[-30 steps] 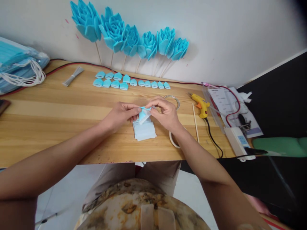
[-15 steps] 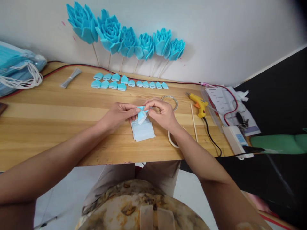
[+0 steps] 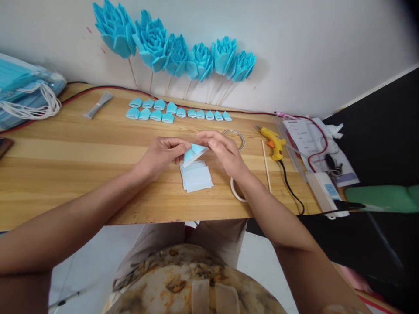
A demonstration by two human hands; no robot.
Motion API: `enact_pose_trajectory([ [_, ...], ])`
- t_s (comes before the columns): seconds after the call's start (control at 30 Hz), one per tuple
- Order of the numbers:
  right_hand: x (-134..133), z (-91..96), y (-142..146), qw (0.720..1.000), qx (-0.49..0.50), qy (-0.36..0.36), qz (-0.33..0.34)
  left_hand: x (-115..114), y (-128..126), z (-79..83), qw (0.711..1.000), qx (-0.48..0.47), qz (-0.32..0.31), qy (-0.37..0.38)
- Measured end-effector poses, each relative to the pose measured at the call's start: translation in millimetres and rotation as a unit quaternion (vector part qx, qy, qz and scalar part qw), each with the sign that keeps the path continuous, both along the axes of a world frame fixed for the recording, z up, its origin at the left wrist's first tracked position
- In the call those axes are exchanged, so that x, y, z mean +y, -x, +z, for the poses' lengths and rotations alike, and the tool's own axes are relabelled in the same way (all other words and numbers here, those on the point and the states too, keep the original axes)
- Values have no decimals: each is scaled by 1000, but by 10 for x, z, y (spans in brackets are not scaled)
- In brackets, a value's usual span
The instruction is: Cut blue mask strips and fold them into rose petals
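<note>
Between thumb and fingers, my left hand [image 3: 165,155] pinches a folded blue-and-white fabric piece [image 3: 194,153], now shaped like a triangle. My right hand [image 3: 225,152] is beside the piece's right corner with its fingers stretched out; whether the fingertips touch it I cannot tell. Just below lies a stack of pale fabric rectangles [image 3: 197,177] on the wooden table. Behind my hands, small folded blue petals [image 3: 156,115] stand in two rows.
Several blue fabric flowers [image 3: 152,41] on sticks lean at the wall. To the right are a yellow glue gun [image 3: 274,141], a thin wooden stick [image 3: 266,165], tape rolls [image 3: 236,192] and a power strip [image 3: 324,194]. Blue masks [image 3: 29,91] lie at left, near a wire bundle [image 3: 98,104].
The fabric piece has gone from partly folded to a flatter triangle. My right hand has loosened its pinch and straightened its fingers, while my left keeps its hold.
</note>
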State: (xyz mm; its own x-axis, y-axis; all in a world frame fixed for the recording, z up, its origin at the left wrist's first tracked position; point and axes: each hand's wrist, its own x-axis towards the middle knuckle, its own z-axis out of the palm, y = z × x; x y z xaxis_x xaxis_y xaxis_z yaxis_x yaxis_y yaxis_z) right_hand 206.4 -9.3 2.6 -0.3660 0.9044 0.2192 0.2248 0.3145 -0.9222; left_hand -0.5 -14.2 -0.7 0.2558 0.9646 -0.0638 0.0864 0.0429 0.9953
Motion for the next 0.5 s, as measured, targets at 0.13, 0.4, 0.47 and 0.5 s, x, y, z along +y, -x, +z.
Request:
enact_pose_trajectory([
  [0.13,9,-16,12,999,-11,41,-6,-19,-9,38,1000,12,11,-12],
  [0.4,-40,-8,62,992,-33,117,35,-61,-22,81,996,55,17,-68],
  [0.47,-39,-20,67,992,-27,119,34,-69,-26,86,995,59,19,-82],
  [0.5,-36,-28,69,992,-22,117,32,-72,-28,88,994,59,19,-89],
])
